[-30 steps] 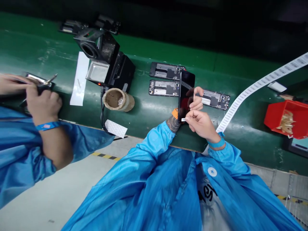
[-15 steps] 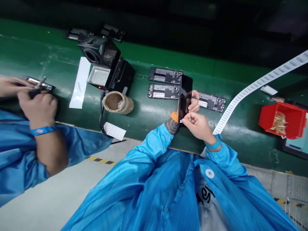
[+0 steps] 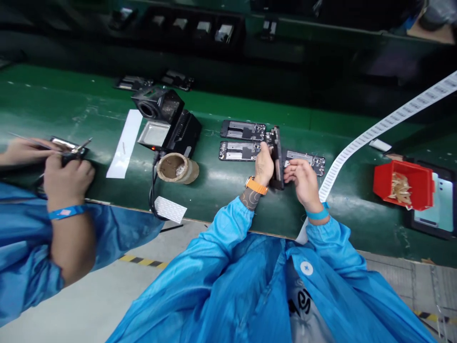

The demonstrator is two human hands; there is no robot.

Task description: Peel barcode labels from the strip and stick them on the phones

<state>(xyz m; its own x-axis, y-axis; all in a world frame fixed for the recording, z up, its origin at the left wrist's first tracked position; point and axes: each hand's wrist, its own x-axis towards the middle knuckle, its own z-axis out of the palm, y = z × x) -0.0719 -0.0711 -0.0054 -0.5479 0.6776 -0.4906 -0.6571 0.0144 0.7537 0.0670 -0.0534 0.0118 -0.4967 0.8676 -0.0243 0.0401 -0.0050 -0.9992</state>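
Note:
An opened smartphone (image 3: 278, 159) stands nearly on edge above the bench, its circuit board showing at the upper end. My left hand (image 3: 264, 165), with an orange watch strap at the wrist, grips it from the left. Close to its other face is my right hand (image 3: 303, 180), fingers loosely bent and somewhat apart; whether the fingertips touch the phone is hard to tell. On the left lie two opened phones, an upper one (image 3: 243, 129) and a lower one (image 3: 238, 151). Another opened phone (image 3: 310, 162) lies partly behind my right hand.
A soldering station (image 3: 178, 131) and a cardboard tube (image 3: 178, 169) stand to the left. Further left, a co-worker's hands (image 3: 67, 174) work on a phone. A label strip (image 3: 352, 147) crosses the bench beside a red bin (image 3: 382, 183) and mint-coloured phones (image 3: 444, 202).
The phone has turned from its glossy screen side to nearly edge-on, exposing the inside. My right fingers have left its lower corner. The camera view has tilted up, showing a back shelf.

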